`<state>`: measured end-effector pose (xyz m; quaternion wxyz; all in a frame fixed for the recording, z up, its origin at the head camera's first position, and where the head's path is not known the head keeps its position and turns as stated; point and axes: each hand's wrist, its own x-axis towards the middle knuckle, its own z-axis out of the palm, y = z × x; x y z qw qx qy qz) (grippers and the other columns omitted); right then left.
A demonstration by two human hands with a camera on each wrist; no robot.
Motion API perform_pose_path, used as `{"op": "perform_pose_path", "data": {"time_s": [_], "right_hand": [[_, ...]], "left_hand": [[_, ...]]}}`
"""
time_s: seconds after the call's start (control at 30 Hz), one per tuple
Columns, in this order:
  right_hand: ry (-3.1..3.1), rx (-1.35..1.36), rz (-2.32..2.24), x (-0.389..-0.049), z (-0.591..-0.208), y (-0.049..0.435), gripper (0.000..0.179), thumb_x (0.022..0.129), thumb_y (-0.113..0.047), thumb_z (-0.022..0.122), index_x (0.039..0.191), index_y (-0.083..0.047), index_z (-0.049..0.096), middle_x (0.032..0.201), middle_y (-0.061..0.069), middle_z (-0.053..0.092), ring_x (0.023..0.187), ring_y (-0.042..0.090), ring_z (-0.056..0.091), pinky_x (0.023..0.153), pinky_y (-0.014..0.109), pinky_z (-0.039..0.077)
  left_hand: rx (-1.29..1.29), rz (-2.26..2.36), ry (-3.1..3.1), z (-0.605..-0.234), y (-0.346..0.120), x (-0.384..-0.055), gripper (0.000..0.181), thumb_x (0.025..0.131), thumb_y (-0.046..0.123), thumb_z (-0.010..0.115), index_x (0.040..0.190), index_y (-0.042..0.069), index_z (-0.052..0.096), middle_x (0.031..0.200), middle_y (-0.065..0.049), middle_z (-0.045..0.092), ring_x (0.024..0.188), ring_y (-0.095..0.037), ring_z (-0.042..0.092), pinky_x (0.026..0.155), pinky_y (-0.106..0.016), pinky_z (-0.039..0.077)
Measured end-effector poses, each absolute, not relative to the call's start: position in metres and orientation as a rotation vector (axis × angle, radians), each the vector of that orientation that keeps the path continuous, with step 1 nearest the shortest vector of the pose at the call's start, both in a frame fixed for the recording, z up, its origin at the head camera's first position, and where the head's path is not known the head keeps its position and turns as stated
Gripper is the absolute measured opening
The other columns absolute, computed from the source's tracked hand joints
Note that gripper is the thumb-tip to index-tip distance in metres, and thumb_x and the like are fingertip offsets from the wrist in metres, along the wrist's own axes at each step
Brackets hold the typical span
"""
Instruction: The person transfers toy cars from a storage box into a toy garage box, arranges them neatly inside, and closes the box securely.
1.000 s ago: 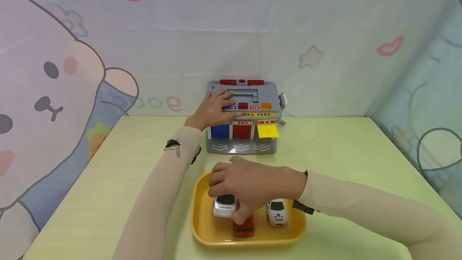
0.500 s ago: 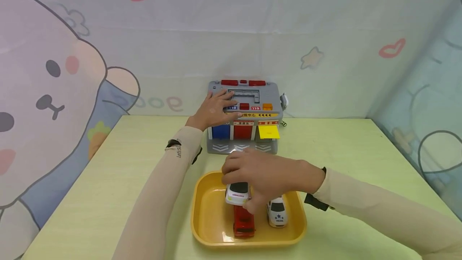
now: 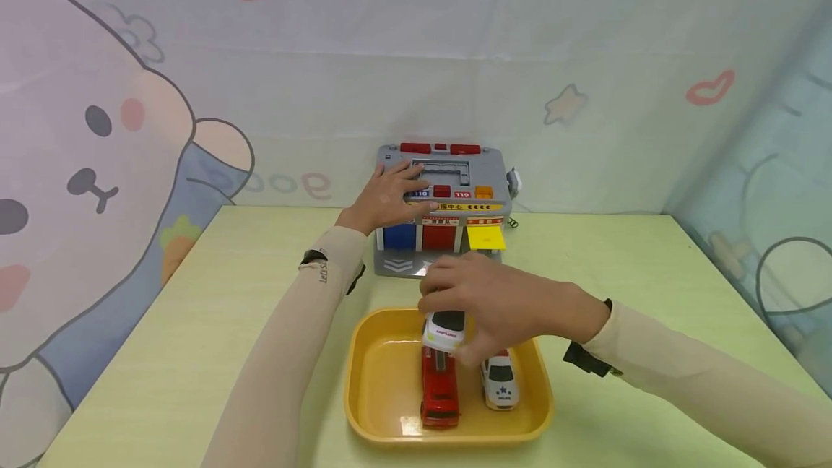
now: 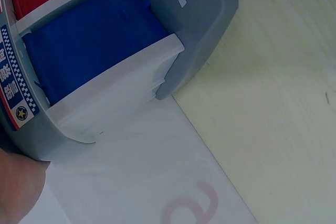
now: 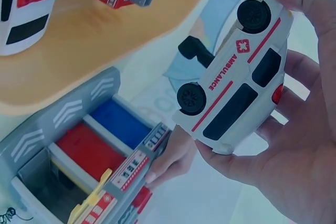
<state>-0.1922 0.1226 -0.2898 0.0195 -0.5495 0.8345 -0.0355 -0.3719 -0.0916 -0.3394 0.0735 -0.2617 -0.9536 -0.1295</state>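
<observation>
A white toy ambulance (image 5: 239,77) with red stripes is gripped between the thumb and fingers of my right hand (image 3: 497,302), raised over the back of the yellow tray (image 3: 383,438). My left hand (image 3: 386,196) rests with spread fingers on the top left of a grey toy garage (image 3: 484,165). In the garage front, the blue door (image 4: 100,38) and the red door (image 3: 439,237) are down. The yellow door (image 3: 486,237) at the right is lifted, and the right wrist view looks into its dark bay (image 5: 50,179).
Inside the tray lie a red toy fire engine (image 3: 440,392) and a white toy police car (image 3: 500,381). A small coiled cord (image 3: 513,222) hangs at the garage's right side. A printed cloth (image 3: 416,78) stands behind the pale table (image 3: 604,266).
My right hand has lifted the ambulance and carried it right and away from me, toward the garage, uncovering more of the fire engine. My left hand stays on the garage roof.
</observation>
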Motion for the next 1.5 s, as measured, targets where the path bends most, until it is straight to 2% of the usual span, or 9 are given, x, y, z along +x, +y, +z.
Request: {"op": "perform_pose_path", "data": {"time_s": [0.23,0.43,0.63,0.93,1.2,1.5], "right_hand": [[2.646,-1.687,-0.125,-0.199,-0.292,0.131,0.044,0.078,-0.042,0.072,0.119,-0.027,0.067,0.125,-0.005,0.061,0.117,0.016,0.052,0.093,0.041,0.049],[2.693,-1.798,-0.14,-0.204,-0.293,0.138,0.045,0.075,-0.038,0.073,0.117,-0.024,0.064,0.119,-0.003,0.061,0.109,0.015,0.054,0.087,0.035,0.05],[2.721,-1.777,-0.135,-0.207,-0.291,0.141,0.044,0.075,-0.036,0.072,0.117,-0.025,0.063,0.119,-0.001,0.061,0.105,0.015,0.054,0.083,0.033,0.051],[2.753,-1.674,-0.139,-0.208,-0.29,0.144,0.046,0.077,-0.037,0.071,0.12,-0.025,0.064,0.12,-0.001,0.061,0.105,0.016,0.054,0.086,0.035,0.05],[2.753,-1.656,-0.168,-0.212,-0.293,0.153,0.047,0.075,-0.041,0.078,0.118,-0.026,0.064,0.12,-0.001,0.061,0.104,0.016,0.055,0.086,0.037,0.05],[2.806,-1.582,-0.2,-0.22,-0.3,0.168,0.041,0.076,-0.037,0.073,0.115,-0.028,0.066,0.116,-0.005,0.062,0.105,0.015,0.055,0.088,0.038,0.051]], "left_hand": [[-0.786,-0.391,-2.859,-0.34,-0.091,-0.372,0.062,0.094,0.057,0.055,0.144,0.02,0.056,0.163,-0.004,0.034,0.156,-0.026,0.02,0.125,-0.059,0.006],[-0.791,-0.39,-2.853,-0.341,-0.092,-0.373,0.062,0.094,0.057,0.055,0.144,0.02,0.056,0.163,-0.004,0.035,0.155,-0.026,0.02,0.125,-0.059,0.007],[-0.794,-0.393,-2.856,-0.337,-0.091,-0.373,0.063,0.094,0.058,0.055,0.145,0.02,0.055,0.163,-0.004,0.034,0.156,-0.026,0.019,0.125,-0.058,0.005],[-0.793,-0.386,-2.85,-0.337,-0.09,-0.374,0.063,0.094,0.059,0.054,0.144,0.021,0.056,0.163,-0.003,0.034,0.156,-0.026,0.02,0.125,-0.058,0.006],[-0.785,-0.389,-2.862,-0.337,-0.092,-0.373,0.063,0.094,0.059,0.054,0.145,0.021,0.055,0.163,-0.003,0.034,0.156,-0.026,0.019,0.125,-0.058,0.006],[-0.794,-0.379,-2.864,-0.339,-0.093,-0.372,0.063,0.094,0.06,0.053,0.145,0.022,0.055,0.163,-0.003,0.034,0.156,-0.025,0.019,0.125,-0.058,0.005]]}}
